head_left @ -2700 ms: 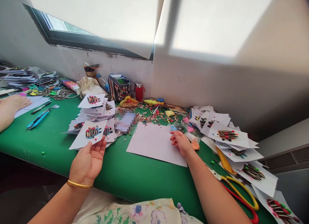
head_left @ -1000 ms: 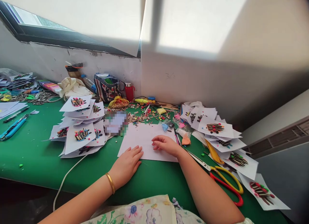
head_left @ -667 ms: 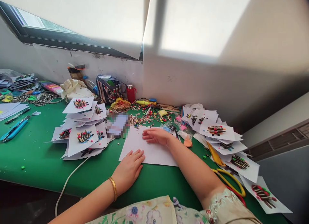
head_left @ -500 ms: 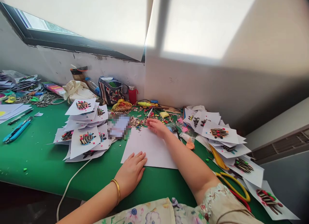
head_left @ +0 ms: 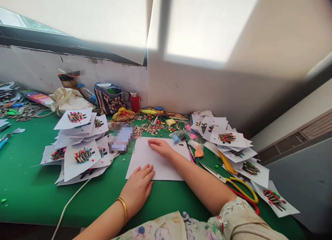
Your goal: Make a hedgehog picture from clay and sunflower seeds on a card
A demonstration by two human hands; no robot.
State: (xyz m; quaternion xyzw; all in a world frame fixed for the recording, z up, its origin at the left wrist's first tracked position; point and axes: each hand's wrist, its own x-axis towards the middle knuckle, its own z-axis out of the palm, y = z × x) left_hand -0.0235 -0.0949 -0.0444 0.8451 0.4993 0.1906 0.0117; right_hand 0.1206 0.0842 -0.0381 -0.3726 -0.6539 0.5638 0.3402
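Head view is showing the green table (head_left: 31, 184), a white sheet (head_left: 145, 155) lying flat at its middle, right of a card pile (head_left: 80, 153) (scissors (head_left: 234, 186) off to the right). Left hand (head_left: 138, 188) is pressing the sheet's near edge, fingers flat and slightly spread. Right hand (head_left: 161, 147) is resting palm-down farther up, fingers extended, gripping nothing. Even, flat pressure from both hands should be keeping the sheet from sliding.

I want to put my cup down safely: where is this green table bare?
Bare green table lies at the near left, before the left card pile and left of the white cord. A small patch lies between the left hand and right forearm. Crowded: seed litter by the wall, right card pile, scissors.
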